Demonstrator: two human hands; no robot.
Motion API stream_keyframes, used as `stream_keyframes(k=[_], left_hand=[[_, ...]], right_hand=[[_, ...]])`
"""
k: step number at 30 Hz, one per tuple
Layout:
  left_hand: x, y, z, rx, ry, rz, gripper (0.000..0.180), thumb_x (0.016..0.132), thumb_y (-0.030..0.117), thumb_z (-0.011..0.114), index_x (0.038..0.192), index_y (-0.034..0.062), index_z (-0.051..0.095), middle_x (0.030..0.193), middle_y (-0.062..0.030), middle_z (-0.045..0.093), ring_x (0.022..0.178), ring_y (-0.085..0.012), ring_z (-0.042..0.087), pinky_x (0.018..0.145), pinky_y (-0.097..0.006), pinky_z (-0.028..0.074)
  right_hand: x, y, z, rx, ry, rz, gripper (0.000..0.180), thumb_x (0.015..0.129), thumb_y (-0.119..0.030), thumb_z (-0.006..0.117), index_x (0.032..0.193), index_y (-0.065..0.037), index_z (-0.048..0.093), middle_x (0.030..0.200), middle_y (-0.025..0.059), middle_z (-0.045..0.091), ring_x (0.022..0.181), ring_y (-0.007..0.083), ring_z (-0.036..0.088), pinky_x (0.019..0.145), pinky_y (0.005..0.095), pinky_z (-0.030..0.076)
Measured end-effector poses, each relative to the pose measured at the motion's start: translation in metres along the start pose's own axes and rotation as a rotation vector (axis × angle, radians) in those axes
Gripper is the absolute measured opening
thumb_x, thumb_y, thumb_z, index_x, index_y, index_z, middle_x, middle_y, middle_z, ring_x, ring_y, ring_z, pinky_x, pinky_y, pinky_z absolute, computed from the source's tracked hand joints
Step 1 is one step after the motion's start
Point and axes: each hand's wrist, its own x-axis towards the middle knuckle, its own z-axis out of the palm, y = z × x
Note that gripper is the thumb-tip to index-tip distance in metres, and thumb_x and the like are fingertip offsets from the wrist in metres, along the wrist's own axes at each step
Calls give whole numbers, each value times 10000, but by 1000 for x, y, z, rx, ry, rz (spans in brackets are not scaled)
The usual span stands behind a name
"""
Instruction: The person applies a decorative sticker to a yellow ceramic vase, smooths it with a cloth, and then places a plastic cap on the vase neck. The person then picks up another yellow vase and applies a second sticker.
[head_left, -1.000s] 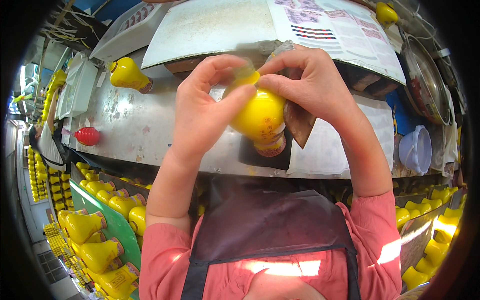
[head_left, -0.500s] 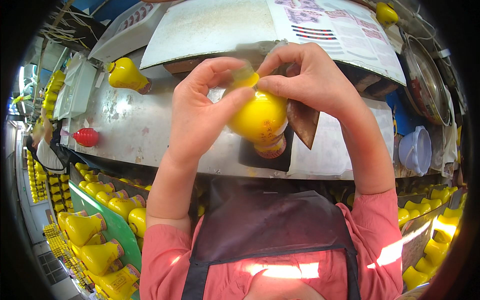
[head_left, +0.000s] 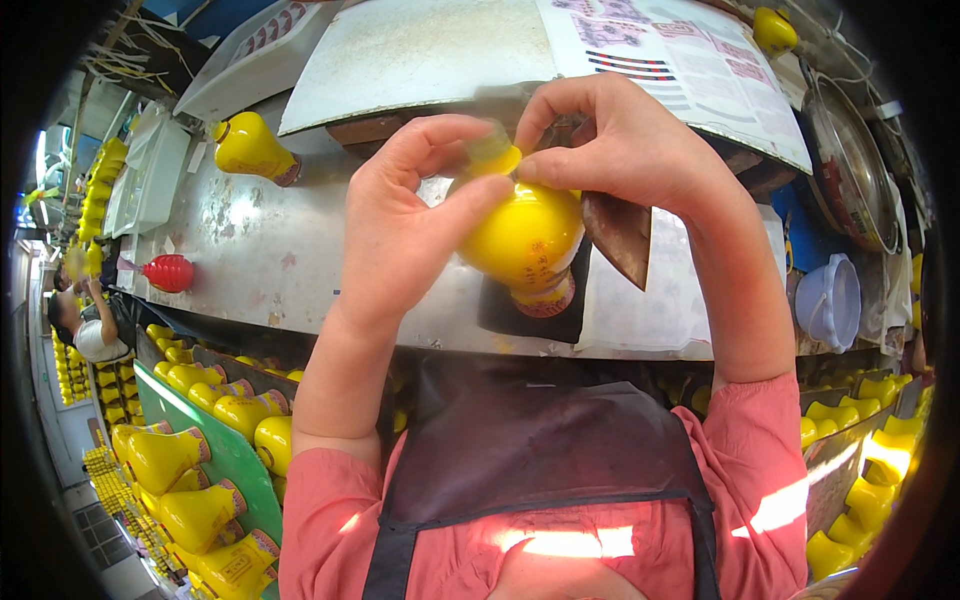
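Observation:
A glossy yellow vase-shaped bottle point(head_left: 522, 235) stands on a dark square pad point(head_left: 497, 300) at the table's front edge. Its decorated foot points toward me and dark characters mark its body. My left hand point(head_left: 405, 215) is closed around the bottle's neck, with thumb and fingers on either side. Thumb and bent fingers of my right hand point(head_left: 610, 140) pinch close to the neck's base; whatever lies between the fingertips is too small to make out. From under the right palm sticks out a brown pointed blade-like piece point(head_left: 622, 240), its grip hidden.
Behind stands a white board point(head_left: 420, 60) with printed decal sheets point(head_left: 645, 35). Another yellow bottle point(head_left: 250, 150) and a red ribbed container point(head_left: 168, 273) are at left, a pale blue bucket point(head_left: 830, 300) at right. Yellow bottles point(head_left: 175, 460) are stacked below; a person point(head_left: 100, 330) is far left.
My right hand has turned slightly, and the brown pointed piece has swung right with it. The bottle has shifted a touch to the right. The left hand keeps its hold. The person far left has moved.

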Motion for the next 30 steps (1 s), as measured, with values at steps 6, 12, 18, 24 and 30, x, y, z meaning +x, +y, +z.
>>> stream_keyframes(k=[6,12,18,24,30], left_hand=[[0,-1,0,-10,-2,14,352,821,9,794,1159,1,696,1043,-32,725,974,-99,653,896,-266,529],[0,-1,0,-9,0,1,344,823,7,789,1154,0,696,1046,-34,726,977,-102,655,897,-267,529],[0,0,2,2,9,17,335,825,11,787,1147,4,695,1038,-34,727,973,-105,654,903,-269,524],[1,1,9,72,46,71,281,829,28,779,1093,5,686,1003,-30,718,939,-100,639,877,-264,516],[2,0,21,170,127,70,267,835,50,774,1075,0,670,988,-24,704,914,-103,626,864,-276,517]], right_hand=[[4,-3,-3,-36,-38,11,235,777,-152,744,934,17,701,822,38,693,732,80,616,679,241,518],[4,-4,-2,-34,-42,21,242,773,-155,745,938,16,697,827,41,694,747,82,616,695,242,519],[0,5,-4,15,-47,1,225,835,-145,747,975,27,708,840,20,695,753,62,625,698,219,516],[-8,24,11,196,70,-113,188,931,-137,716,1032,20,738,904,12,712,805,62,658,737,223,531],[-14,31,21,161,199,-143,199,957,-149,692,1045,14,764,950,43,730,872,75,670,792,248,536]])
